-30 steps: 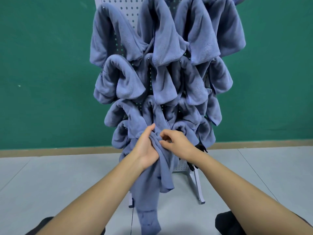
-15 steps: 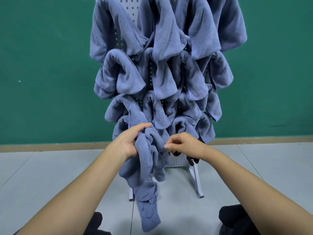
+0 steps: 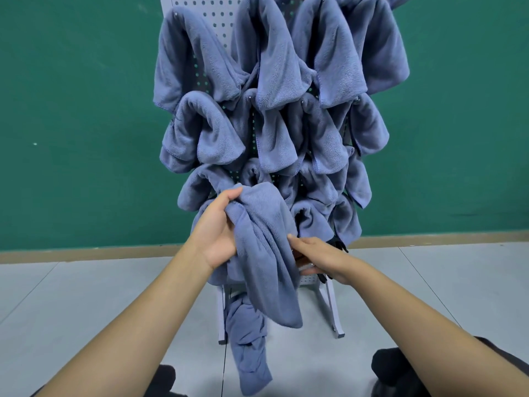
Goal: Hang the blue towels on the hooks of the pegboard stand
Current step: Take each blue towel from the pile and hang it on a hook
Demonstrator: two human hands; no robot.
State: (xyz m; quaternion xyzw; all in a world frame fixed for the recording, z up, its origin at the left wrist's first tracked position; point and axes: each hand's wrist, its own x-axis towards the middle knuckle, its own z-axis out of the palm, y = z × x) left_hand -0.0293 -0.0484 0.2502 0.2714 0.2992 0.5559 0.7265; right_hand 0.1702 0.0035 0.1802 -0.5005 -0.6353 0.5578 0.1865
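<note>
A white pegboard stand (image 3: 213, 17) faces me, almost wholly covered by several blue towels (image 3: 286, 81) hung in rows on its hooks. My left hand (image 3: 217, 227) grips the bunched upper edge of a loose blue towel (image 3: 266, 253) in front of the lowest row. That towel drapes down past my wrist, and a twisted tail of blue cloth (image 3: 249, 348) hangs lower, near the floor. My right hand (image 3: 317, 257) reaches in under the held towel's right side, fingers extended against the cloth; its fingertips are hidden behind the fold.
A green wall (image 3: 71, 124) stands behind the stand, with a tan baseboard (image 3: 429, 239) along a grey floor (image 3: 86, 296). The stand's white legs (image 3: 333, 313) rest on the floor. Black hooks (image 3: 339, 245) stick out at the lower right of the board. My dark-clothed knees (image 3: 392, 365) show at the bottom.
My left hand has lifted the towel's bunched edge up and to the left, spreading the cloth. My right hand let go of its pinch and slid lower under the towel.
</note>
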